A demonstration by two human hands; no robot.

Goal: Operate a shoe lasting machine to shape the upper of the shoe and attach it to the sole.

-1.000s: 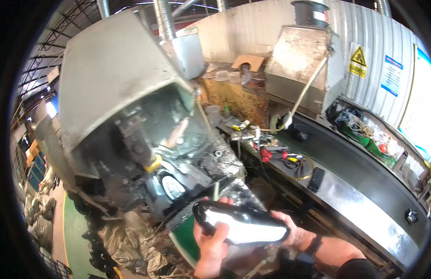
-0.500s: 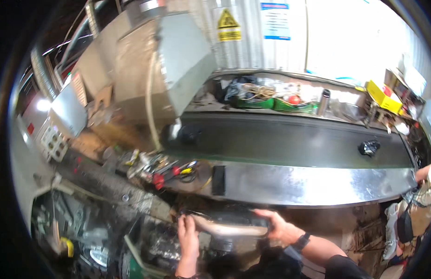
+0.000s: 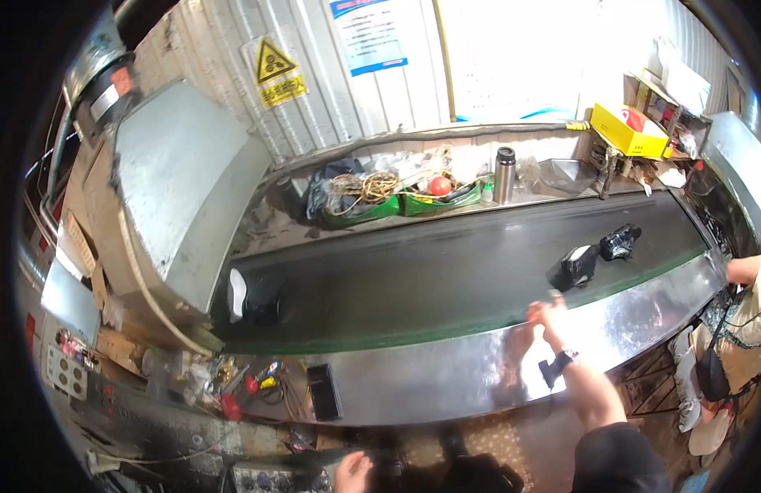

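So, in the head view, the near shoe (image 3: pixel 578 268) lies on the belt (image 3: pixel 422 275), right of middle, slanting up and right from your nearer right hand (image 3: pixel 548 312), which looks loose and empty. I can't tell your left hand's (image 3: pixel 352 474) grip.

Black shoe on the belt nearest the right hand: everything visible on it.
The black shoe looks dark and glossy, with a pale patch toward its upper left; the material is unclear. It lies slanted on the dark belt, near the right end, beside another black shoe; whether they touch is hard to tell. The right hand is close to its lower left, apparently not gripping it. Finer parts are too small.
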